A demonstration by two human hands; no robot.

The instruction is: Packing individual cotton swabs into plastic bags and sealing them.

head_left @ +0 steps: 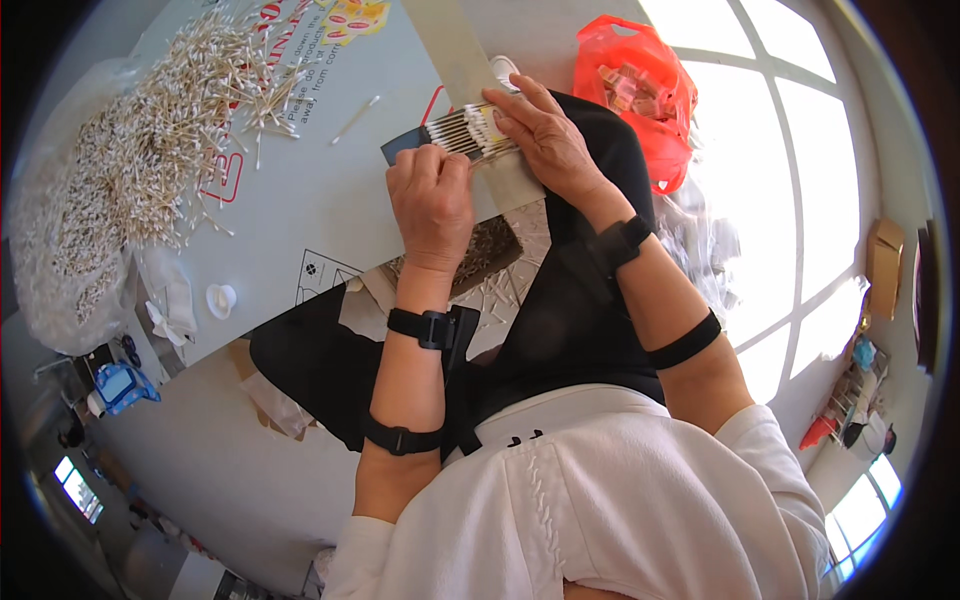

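Observation:
At the table's near right edge, a neat row of cotton swabs (458, 134) lies side by side, with a bit of yellow print showing at its right end. My right hand (548, 142) grips that right end, fingers laid over the white tips. Curled into a fist, my left hand (432, 205) presses against the row's near side; its fingertips are hidden, so what they pinch cannot be made out. A flat dark blue piece (403, 146) sticks out to the left of the swabs. One loose swab (356, 119) rests farther left on the table.
A large heap of loose swabs (170, 130) spills from a clear plastic bag (60, 290) on the grey table (290, 215). Below the table edge stands a cardboard box (490, 255) with swabs in it. A red plastic bag (660, 120) of small packs sits right, beyond my knee.

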